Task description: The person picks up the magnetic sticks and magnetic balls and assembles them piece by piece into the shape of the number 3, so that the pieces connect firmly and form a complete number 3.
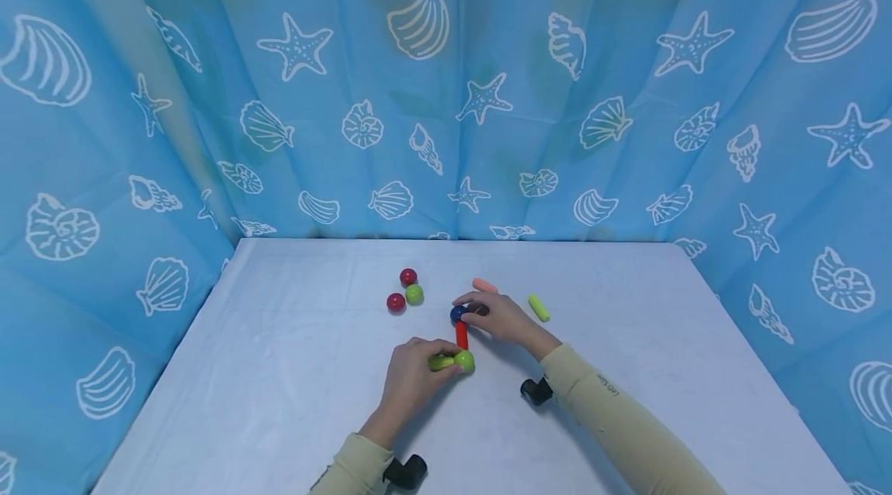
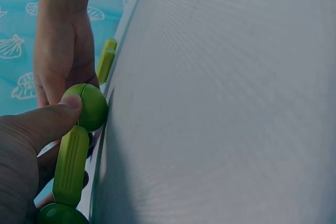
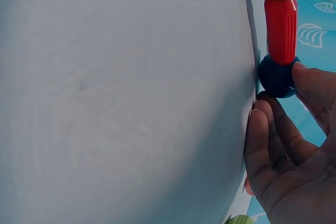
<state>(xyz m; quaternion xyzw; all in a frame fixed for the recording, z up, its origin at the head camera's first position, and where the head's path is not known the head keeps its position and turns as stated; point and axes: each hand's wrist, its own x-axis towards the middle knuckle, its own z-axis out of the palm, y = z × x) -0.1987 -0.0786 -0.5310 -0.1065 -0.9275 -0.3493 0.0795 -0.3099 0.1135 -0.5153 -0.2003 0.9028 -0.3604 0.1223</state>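
Note:
My left hand (image 1: 413, 372) pinches a light green ball (image 1: 464, 361), thumb pressed on its side in the left wrist view. A yellow-green rod (image 2: 71, 166) runs from this ball to a second green ball (image 2: 62, 214), hidden under my hand in the head view. Joined to the light green ball, a red rod (image 1: 461, 335) leads away to a dark blue ball (image 1: 458, 314). My right hand (image 1: 500, 318) pinches that blue ball (image 3: 276, 77) between thumb and fingers. The joined pieces lie low over the white table.
Two red balls (image 1: 408, 276) (image 1: 396, 303) and a green ball (image 1: 414, 294) sit together behind my left hand. An orange-pink rod (image 1: 485, 286) and a loose yellow-green rod (image 1: 538, 307) lie beyond my right hand. A blue shell-patterned curtain (image 1: 446, 131) surrounds the white table (image 1: 279, 371).

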